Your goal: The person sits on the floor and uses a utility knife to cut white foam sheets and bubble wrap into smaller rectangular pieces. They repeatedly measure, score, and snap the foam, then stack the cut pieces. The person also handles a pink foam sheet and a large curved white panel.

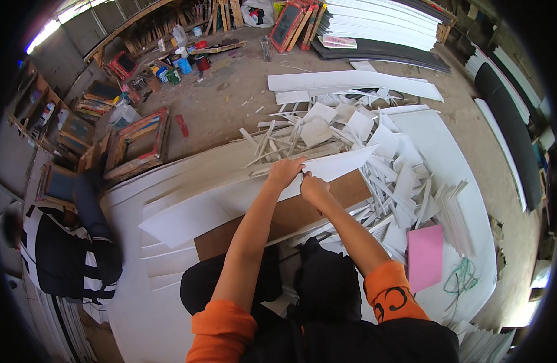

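Observation:
A long white foam sheet (342, 162) stretches diagonally in front of me, its far right end rising to a point. My left hand (285, 173) is closed over the sheet's upper edge, fingers bent. Right beside it, my right hand (315, 190) is a fist at the same edge; a small dark bit shows at its fingers, but what it holds I cannot make out. Under the sheet, on the near side, lies a brown board (350, 189), partly covered by my forearms. White offcuts (317, 132) are heaped beyond and to the right of my hands.
A pink sheet (425, 257) and tangled green string (461, 277) lie at right. Thin white strips (455, 218) are stacked nearby. Another person (69, 254) bends down at left. Framed screens (138, 142), paint containers (183, 65) and stacked white sheets (381, 24) stand further off.

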Motion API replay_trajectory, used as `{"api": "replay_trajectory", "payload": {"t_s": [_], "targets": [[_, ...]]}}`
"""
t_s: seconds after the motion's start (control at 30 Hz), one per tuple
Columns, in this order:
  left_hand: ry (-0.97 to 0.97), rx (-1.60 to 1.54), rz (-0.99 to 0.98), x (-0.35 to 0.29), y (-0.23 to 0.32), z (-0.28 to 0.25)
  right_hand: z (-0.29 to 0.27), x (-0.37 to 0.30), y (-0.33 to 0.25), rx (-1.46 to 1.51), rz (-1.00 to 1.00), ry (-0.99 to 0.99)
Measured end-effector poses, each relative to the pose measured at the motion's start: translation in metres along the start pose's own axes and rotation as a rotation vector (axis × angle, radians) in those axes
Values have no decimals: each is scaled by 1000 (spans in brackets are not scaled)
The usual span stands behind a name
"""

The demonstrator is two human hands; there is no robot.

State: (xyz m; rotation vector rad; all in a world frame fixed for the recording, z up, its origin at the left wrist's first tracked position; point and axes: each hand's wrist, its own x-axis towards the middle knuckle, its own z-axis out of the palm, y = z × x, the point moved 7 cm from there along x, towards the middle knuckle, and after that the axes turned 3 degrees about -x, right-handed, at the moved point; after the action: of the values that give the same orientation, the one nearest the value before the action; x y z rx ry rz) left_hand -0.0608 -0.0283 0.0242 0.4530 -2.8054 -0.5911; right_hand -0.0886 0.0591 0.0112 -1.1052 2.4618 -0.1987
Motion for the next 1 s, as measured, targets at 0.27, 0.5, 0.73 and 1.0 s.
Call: {"api": "replay_trajectory", "payload": {"t_s": [0.27, 0.5, 0.73, 1.0], "targets": [[37, 15, 0, 0, 4, -1, -5, -25, 9, -84, -25, 6], [51, 59, 49, -7, 2, 5, -2, -11, 3, -101, 29, -112], [9, 50, -22, -7, 10, 5, 32, 17, 13, -148, 8, -68], [-83, -68, 69, 7, -3, 6, 38, 20, 12, -84, -11, -9]]}}
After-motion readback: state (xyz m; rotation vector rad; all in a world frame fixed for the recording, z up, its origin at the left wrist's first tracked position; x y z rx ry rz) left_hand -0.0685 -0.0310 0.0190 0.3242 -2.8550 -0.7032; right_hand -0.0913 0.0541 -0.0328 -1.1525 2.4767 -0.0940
